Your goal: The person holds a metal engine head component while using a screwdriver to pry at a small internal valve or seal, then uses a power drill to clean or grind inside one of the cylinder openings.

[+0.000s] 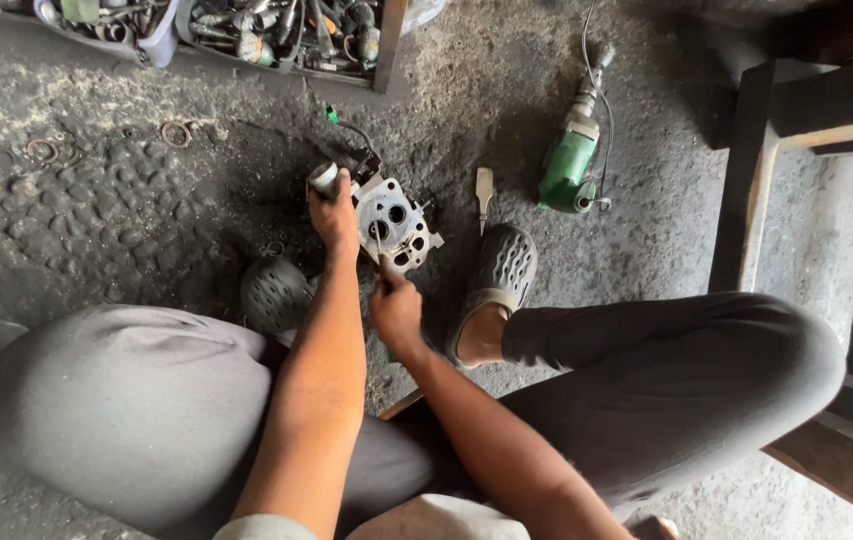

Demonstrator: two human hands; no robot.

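A metal engine cylinder head point(399, 222) with round ports lies on the dirty concrete floor between my feet. My left hand point(332, 213) grips its left side, next to a small white cap point(324, 177). Just below the part, my right hand point(396, 305) pinches a thin tool whose tip point(379, 243) touches the face of the cylinder head. Black wires run from the part's far side toward a small green piece point(331, 115).
A green power drill point(571, 162) with its cord lies to the right, a flat chisel-like tool point(485, 190) beside it. Trays of tools point(277, 30) sit at the top. Metal rings point(175, 132) lie left. Wooden furniture legs point(747, 180) stand right.
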